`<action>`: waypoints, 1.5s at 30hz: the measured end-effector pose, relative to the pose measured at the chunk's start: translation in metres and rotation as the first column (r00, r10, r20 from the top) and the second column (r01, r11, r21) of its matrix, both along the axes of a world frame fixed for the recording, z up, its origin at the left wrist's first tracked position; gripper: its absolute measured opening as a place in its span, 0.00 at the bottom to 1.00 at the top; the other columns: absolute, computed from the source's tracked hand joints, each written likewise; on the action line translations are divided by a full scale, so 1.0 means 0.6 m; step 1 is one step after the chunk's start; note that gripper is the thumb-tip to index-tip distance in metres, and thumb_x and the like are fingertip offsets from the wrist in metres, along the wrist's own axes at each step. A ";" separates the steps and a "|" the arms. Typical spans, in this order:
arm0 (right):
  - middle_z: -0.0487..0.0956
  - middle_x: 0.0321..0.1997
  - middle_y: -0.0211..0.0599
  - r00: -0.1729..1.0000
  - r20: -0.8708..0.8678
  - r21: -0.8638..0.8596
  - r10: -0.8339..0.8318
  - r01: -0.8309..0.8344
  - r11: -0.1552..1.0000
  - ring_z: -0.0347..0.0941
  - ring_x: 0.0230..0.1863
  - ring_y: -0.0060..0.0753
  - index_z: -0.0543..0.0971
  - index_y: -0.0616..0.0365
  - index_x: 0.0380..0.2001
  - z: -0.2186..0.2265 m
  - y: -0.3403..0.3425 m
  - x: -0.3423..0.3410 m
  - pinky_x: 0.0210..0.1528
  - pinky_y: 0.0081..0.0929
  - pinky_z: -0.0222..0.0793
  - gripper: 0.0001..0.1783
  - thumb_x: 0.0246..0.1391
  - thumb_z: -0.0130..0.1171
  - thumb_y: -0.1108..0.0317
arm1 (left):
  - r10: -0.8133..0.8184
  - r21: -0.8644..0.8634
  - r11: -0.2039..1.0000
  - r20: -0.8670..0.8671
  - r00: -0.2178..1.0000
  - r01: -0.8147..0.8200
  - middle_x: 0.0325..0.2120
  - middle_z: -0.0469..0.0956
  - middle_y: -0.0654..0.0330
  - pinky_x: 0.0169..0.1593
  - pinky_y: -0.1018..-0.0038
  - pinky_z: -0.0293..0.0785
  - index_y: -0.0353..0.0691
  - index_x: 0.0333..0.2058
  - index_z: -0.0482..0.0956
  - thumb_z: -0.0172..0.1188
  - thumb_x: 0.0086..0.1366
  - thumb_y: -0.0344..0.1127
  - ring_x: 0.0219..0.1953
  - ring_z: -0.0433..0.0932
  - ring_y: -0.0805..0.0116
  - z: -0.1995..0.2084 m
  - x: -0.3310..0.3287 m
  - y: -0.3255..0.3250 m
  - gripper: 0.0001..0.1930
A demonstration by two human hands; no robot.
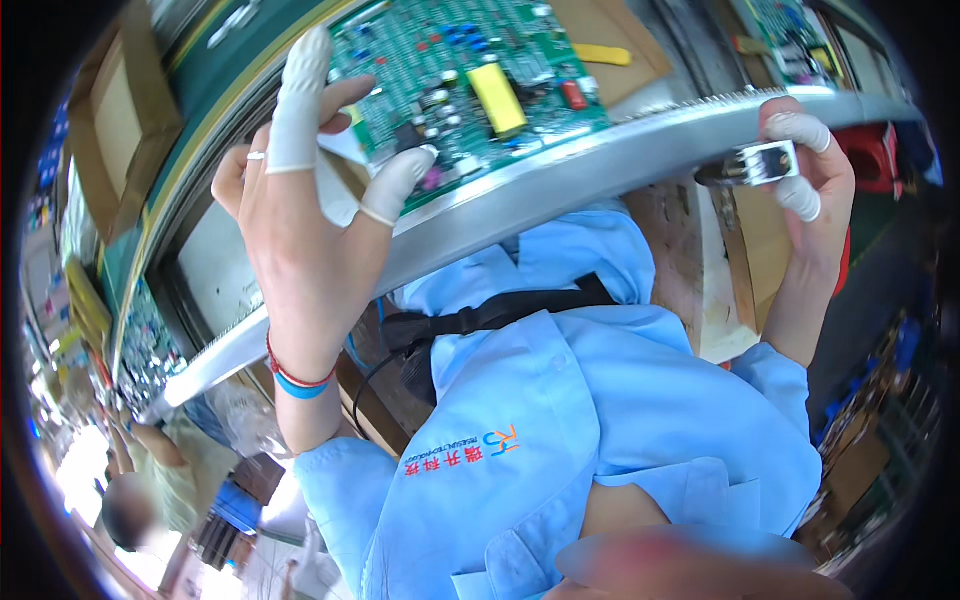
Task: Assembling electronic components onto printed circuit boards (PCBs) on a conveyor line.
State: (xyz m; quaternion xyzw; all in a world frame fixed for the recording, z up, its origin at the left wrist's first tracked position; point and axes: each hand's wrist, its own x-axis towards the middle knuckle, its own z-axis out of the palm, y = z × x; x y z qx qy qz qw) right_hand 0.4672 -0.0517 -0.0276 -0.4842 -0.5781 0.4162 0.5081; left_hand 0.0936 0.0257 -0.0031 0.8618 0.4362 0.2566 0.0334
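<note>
My left hand [300,190], with white finger cots on thumb and forefinger, grips the near left edge of a green circuit board [460,80]. The board carries a yellow block part, a red part and several small blue and black parts. It lies on the workbench just beyond the metal bench edge [560,185]. My right hand [815,190], also in finger cots, pinches a small silver metal connector [765,162] between thumb and forefinger, to the right of the board, just over the bench edge. My light blue shirt fills the lower middle.
A cardboard sheet [610,40] with a yellow strip lies behind the board. A second green board [790,35] sits at the far right. Cardboard boxes [115,120] stand at the left. Another person [150,480] works at lower left beside more green boards [145,345].
</note>
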 end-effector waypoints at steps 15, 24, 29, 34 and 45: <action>0.81 0.38 0.38 0.409 0.912 0.276 0.036 -0.674 0.685 0.77 0.43 0.44 0.82 0.60 0.39 0.078 0.150 -0.290 0.51 0.43 0.69 0.19 0.37 0.67 0.77 | 0.291 -0.117 0.956 0.266 0.919 -0.269 0.38 0.82 0.66 0.53 0.69 0.57 0.38 0.61 0.66 0.68 0.53 0.30 0.39 0.74 0.70 -0.108 -0.118 -0.075 0.35; 0.81 0.29 0.36 0.269 0.962 0.105 0.056 -0.549 0.829 0.76 0.35 0.36 0.83 0.58 0.28 0.124 0.142 -0.335 0.50 0.42 0.69 0.08 0.39 0.67 0.72 | 0.310 -0.160 0.949 0.315 0.897 -0.272 0.39 0.83 0.66 0.57 0.71 0.57 0.42 0.60 0.68 0.66 0.56 0.31 0.42 0.74 0.71 -0.120 -0.118 -0.076 0.32; 0.79 0.31 0.34 0.381 0.918 0.165 0.107 -0.615 0.771 0.75 0.39 0.36 0.81 0.57 0.29 0.084 0.146 -0.321 0.52 0.47 0.66 0.11 0.37 0.62 0.71 | 0.318 -0.151 0.947 0.297 0.901 -0.284 0.37 0.82 0.65 0.57 0.69 0.55 0.40 0.60 0.68 0.66 0.55 0.30 0.39 0.75 0.71 -0.120 -0.115 -0.077 0.32; 0.79 0.30 0.34 0.389 0.915 0.174 0.110 -0.627 0.759 0.74 0.40 0.35 0.81 0.58 0.29 0.078 0.150 -0.315 0.53 0.46 0.65 0.11 0.37 0.62 0.70 | 0.312 -0.130 0.949 0.288 0.905 -0.286 0.38 0.83 0.65 0.58 0.69 0.54 0.41 0.60 0.68 0.66 0.55 0.31 0.39 0.75 0.72 -0.120 -0.115 -0.077 0.32; 0.77 0.27 0.34 0.537 0.797 0.095 0.278 -0.566 0.819 0.73 0.39 0.36 0.81 0.58 0.25 0.034 0.181 -0.308 0.55 0.43 0.64 0.07 0.36 0.62 0.71 | 0.313 -0.089 0.950 0.269 0.911 -0.300 0.38 0.83 0.65 0.58 0.69 0.54 0.42 0.59 0.69 0.66 0.55 0.31 0.40 0.76 0.72 -0.125 -0.115 -0.079 0.31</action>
